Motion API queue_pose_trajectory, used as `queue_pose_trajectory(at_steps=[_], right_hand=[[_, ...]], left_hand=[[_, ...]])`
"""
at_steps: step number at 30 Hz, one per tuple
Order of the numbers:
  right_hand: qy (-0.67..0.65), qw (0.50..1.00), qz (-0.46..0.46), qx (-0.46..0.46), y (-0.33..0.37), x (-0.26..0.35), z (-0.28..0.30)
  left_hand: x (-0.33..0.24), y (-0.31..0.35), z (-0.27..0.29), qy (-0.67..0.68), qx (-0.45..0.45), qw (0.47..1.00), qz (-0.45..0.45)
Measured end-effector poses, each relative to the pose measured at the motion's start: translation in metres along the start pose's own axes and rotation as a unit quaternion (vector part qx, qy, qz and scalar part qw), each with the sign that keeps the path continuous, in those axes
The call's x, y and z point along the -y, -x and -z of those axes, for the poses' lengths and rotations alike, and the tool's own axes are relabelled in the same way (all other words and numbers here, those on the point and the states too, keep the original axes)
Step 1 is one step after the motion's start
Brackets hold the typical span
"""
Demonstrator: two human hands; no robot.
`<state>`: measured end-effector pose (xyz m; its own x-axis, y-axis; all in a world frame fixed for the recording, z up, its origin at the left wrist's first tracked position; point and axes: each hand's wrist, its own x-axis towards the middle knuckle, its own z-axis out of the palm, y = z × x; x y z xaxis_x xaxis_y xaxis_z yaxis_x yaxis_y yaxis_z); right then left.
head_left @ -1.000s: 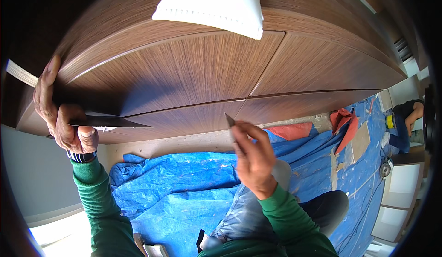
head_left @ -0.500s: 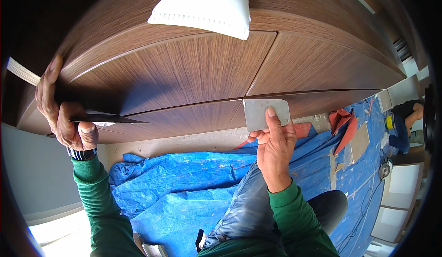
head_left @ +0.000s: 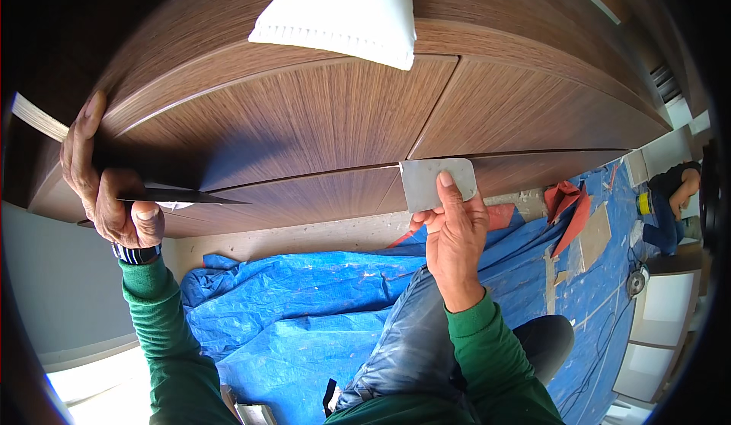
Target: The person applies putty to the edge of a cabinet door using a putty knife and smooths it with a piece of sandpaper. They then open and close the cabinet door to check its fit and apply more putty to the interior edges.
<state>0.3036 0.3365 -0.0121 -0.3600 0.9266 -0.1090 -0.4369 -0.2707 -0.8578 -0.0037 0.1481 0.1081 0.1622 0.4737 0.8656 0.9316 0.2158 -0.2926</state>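
Observation:
My right hand (head_left: 455, 246) pinches a flat grey scraper plate (head_left: 426, 187) with rounded corners, thumb on its face and fingers behind. The plate's upper left corner lies at the groove between the brown wood-grain panels (head_left: 297, 120). At the far left, my left hand (head_left: 103, 189) grips a thin dark plate (head_left: 183, 196) between thumb and curled finger, seen nearly edge-on. A small white patch (head_left: 177, 205) shows just below that plate. The outstretched fingers of the same hand rest against the woodwork's left edge.
A white stitched flap (head_left: 343, 22) hangs into view at the top. Blue sheeting (head_left: 304, 292) covers the floor, with red material (head_left: 565, 204) and a cardboard piece (head_left: 595, 236) to the right. Another person (head_left: 670, 204) is at the far right, near a round tool (head_left: 636, 282) with a cord.
My right hand and the scraper plate have shifted slightly up and left along the groove. My left hand has hardly moved. The other person at the far right has changed arm position.

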Motion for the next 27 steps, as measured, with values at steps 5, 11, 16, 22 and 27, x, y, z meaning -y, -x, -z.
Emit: queue_pose_trajectory(at_steps=[5, 11, 16, 22, 27], right_hand=[[0.017, 1.000, 0.012, 0.000, 0.002, 0.001, -0.005], [0.061, 0.998, 0.009, 0.017, 0.013, -0.006, -0.017], [0.028, 0.999, 0.019, 0.017, 0.016, -0.008, -0.006], [0.010, 0.999, 0.051, 0.005, 0.005, -0.003, 0.004], [0.032, 0.998, 0.049, 0.004, 0.005, -0.003, -0.003]], left_hand=[[-0.002, -0.001, 0.003, -0.004, 0.009, 1.000, 0.007], [-0.001, 0.000, 0.001, 0.004, 0.001, 1.000, 0.008], [-0.003, -0.002, 0.002, 0.002, 0.005, 1.000, 0.009], [-0.001, -0.001, 0.003, -0.003, 0.010, 1.000, 0.007], [-0.001, -0.001, 0.002, -0.003, 0.011, 1.000, 0.003]])
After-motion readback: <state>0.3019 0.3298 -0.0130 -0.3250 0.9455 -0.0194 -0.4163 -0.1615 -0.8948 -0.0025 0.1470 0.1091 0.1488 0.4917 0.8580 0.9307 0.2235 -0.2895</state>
